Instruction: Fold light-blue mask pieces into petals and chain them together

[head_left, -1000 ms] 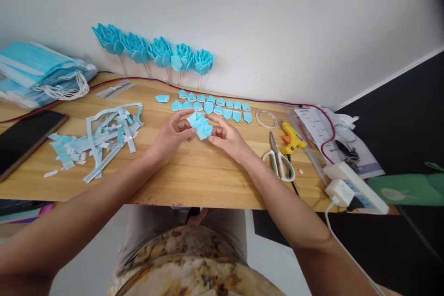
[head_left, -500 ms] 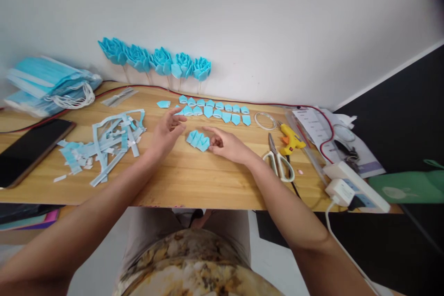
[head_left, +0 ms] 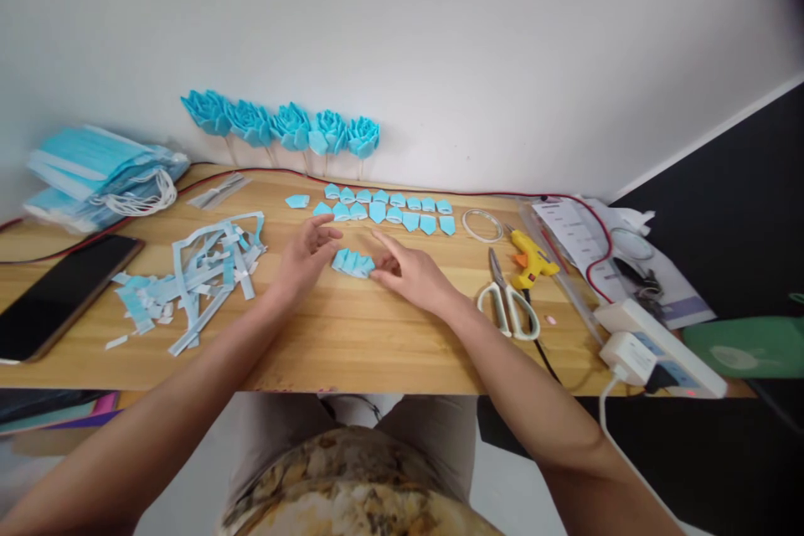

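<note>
A short row of overlapping folded light-blue fabric petals (head_left: 353, 263) lies on the wooden table between my hands. My left hand (head_left: 306, 255) is at the row's left end, fingers apart and bent, its thumb tip close to the petals. At the opposite end is my right hand (head_left: 411, 272); its forefinger reaches out, the other fingers are curled, and its thumb side meets the last petal. Neither hand shows a firm grip. Beyond them, two lines of separate folded petals (head_left: 378, 211) are laid out, with one loose petal (head_left: 297, 201) to their left.
Several blue fabric flowers (head_left: 292, 127) on sticks lean on the wall. Face masks (head_left: 94, 163), cut scraps (head_left: 207, 268) and a phone (head_left: 59, 293) lie left. Scissors (head_left: 507, 301), a yellow glue gun (head_left: 531, 258), a clear ring (head_left: 482, 225) and a power strip (head_left: 666, 352) sit right.
The petal row has shifted slightly left and lies straighter. My left hand has come down closer to its left end, and my right hand has stayed at its right end.
</note>
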Action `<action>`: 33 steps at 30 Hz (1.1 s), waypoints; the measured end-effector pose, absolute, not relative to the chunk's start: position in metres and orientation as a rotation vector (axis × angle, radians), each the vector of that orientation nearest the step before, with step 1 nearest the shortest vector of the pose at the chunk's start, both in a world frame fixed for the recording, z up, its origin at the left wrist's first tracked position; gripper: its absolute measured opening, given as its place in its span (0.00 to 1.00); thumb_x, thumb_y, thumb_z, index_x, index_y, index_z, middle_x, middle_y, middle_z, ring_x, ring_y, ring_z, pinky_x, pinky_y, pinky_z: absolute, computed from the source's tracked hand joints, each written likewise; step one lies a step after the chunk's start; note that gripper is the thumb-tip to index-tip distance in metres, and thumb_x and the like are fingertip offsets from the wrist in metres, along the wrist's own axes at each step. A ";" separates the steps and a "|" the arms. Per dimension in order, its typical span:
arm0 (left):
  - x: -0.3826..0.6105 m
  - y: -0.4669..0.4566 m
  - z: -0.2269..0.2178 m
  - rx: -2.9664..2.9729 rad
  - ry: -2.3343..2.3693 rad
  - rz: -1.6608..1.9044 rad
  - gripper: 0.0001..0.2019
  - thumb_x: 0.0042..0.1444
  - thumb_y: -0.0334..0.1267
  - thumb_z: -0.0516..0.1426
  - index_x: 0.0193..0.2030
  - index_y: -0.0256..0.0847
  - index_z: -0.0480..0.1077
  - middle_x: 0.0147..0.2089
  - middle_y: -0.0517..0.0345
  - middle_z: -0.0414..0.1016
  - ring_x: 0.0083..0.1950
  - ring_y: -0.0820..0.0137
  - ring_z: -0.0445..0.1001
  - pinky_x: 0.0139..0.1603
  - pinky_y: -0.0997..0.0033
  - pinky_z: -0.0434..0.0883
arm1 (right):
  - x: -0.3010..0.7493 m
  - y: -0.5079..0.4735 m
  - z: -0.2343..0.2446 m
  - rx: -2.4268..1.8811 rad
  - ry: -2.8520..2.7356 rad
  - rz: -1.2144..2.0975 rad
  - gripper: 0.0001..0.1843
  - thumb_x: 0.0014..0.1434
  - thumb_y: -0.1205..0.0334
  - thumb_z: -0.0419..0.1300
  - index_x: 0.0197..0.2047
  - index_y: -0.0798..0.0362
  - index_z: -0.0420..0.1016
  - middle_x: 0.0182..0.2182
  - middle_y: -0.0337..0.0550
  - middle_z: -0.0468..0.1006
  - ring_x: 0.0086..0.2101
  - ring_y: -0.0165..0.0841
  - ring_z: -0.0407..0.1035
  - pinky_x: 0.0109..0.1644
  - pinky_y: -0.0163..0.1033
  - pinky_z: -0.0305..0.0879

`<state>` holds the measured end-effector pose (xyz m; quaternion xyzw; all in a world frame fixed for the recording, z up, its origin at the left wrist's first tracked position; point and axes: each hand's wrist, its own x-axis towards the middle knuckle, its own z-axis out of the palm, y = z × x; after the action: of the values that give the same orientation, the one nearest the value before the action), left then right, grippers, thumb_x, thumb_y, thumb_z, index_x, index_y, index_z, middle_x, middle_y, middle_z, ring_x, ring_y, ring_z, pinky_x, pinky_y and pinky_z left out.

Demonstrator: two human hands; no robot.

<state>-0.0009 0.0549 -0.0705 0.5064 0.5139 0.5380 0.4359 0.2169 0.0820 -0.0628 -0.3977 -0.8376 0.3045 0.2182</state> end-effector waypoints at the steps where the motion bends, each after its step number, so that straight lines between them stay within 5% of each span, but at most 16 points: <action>1: 0.000 0.054 -0.069 1.255 1.276 1.324 0.24 0.48 0.38 0.60 0.54 0.40 0.63 0.43 0.54 0.72 0.44 0.68 0.72 0.46 0.65 0.69 | 0.215 0.081 -0.062 -1.106 -2.366 0.800 0.38 0.58 0.59 0.60 0.69 0.43 0.51 0.40 0.42 0.79 0.37 0.35 0.72 0.42 0.41 0.65; 10: -0.001 0.055 -0.070 1.230 1.311 1.355 0.23 0.47 0.39 0.61 0.52 0.40 0.66 0.43 0.54 0.73 0.41 0.67 0.72 0.44 0.64 0.69 | 0.212 0.077 -0.062 -1.149 -2.442 0.608 0.38 0.58 0.63 0.60 0.69 0.45 0.51 0.52 0.46 0.74 0.42 0.36 0.71 0.44 0.40 0.63; 15: -0.005 0.057 -0.070 1.237 1.361 1.424 0.22 0.47 0.40 0.60 0.50 0.38 0.67 0.42 0.55 0.73 0.40 0.69 0.72 0.44 0.66 0.68 | 0.215 0.080 -0.059 -1.135 -2.318 0.679 0.31 0.59 0.62 0.58 0.66 0.46 0.58 0.46 0.43 0.78 0.37 0.32 0.71 0.41 0.37 0.62; 19: -0.012 0.061 -0.074 1.255 1.428 1.523 0.19 0.50 0.39 0.59 0.50 0.38 0.69 0.43 0.54 0.74 0.42 0.69 0.72 0.44 0.68 0.68 | 0.216 0.081 -0.054 -1.135 -2.194 0.659 0.14 0.65 0.57 0.51 0.41 0.52 0.76 0.29 0.40 0.77 0.28 0.29 0.66 0.34 0.34 0.56; 21: -0.018 0.062 -0.072 1.267 1.481 1.610 0.19 0.50 0.39 0.58 0.49 0.38 0.70 0.44 0.53 0.74 0.42 0.68 0.73 0.43 0.69 0.68 | 0.217 0.080 -0.053 -1.156 -2.161 0.611 0.19 0.65 0.56 0.50 0.27 0.54 0.72 0.22 0.38 0.72 0.25 0.28 0.62 0.31 0.34 0.52; 24: -0.029 0.061 -0.054 1.312 1.531 1.687 0.18 0.51 0.39 0.58 0.49 0.39 0.70 0.43 0.52 0.76 0.43 0.68 0.74 0.44 0.68 0.70 | 0.217 0.080 -0.053 -1.159 -2.135 0.585 0.20 0.64 0.56 0.51 0.22 0.54 0.67 0.20 0.37 0.69 0.23 0.27 0.59 0.30 0.34 0.48; 28: -0.048 0.063 -0.018 1.667 1.702 1.381 0.14 0.54 0.42 0.55 0.45 0.39 0.74 0.39 0.52 0.79 0.40 0.64 0.76 0.45 0.65 0.71 | 0.216 0.079 -0.055 -1.110 -2.128 0.598 0.20 0.64 0.57 0.50 0.22 0.54 0.67 0.20 0.37 0.68 0.23 0.26 0.57 0.30 0.34 0.47; 33: -0.069 0.089 -0.016 2.197 2.253 0.523 0.15 0.56 0.40 0.52 0.45 0.40 0.76 0.47 0.49 0.79 0.47 0.56 0.75 0.45 0.64 0.67 | 0.215 0.078 -0.055 -1.089 -2.115 0.603 0.21 0.63 0.55 0.50 0.21 0.54 0.65 0.19 0.37 0.66 0.23 0.26 0.56 0.30 0.34 0.47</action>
<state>-0.0688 0.0890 -0.0160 0.6885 0.7061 0.1637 -0.0244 0.2154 0.0779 -0.0545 -0.4179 -0.8113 0.2314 0.3371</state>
